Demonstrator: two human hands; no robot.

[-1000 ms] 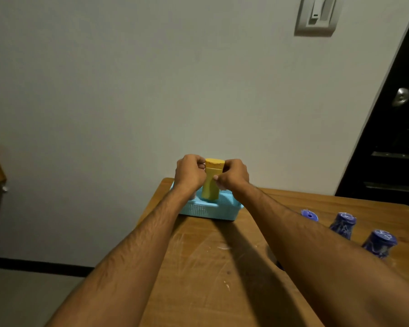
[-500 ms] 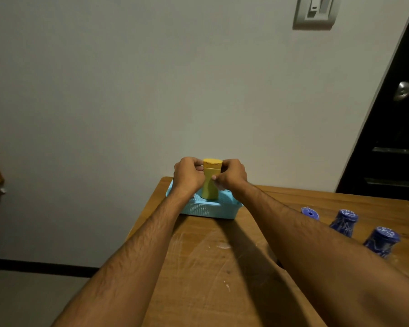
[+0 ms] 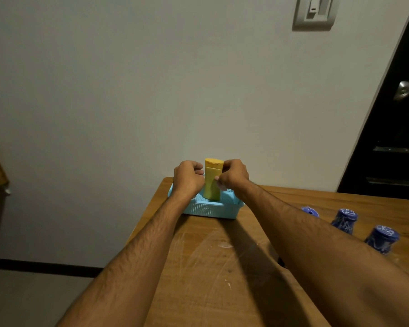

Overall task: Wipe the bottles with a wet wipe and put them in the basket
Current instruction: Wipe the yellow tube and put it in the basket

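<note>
A yellow bottle (image 3: 212, 182) stands upright in the light blue basket (image 3: 208, 208) at the table's far left corner. My left hand (image 3: 189, 178) grips the bottle's left side with curled fingers. My right hand (image 3: 233, 175) pinches its right side near the waist. Three blue bottles stand on the table to the right: a far one (image 3: 310, 211) partly hidden by my right forearm, a middle one (image 3: 344, 220), and a near one (image 3: 381, 239). No wet wipe is visible.
The wooden table (image 3: 222, 267) has its left edge just beside the basket, with floor below. A pale wall rises right behind the basket. A dark door (image 3: 397, 114) with a round knob stands at the right. A wall switch (image 3: 314, 13) sits high up.
Both hands have lowered the yellow bottle a little, so its base sits deeper in the basket. The hands keep the same hold on its sides.
</note>
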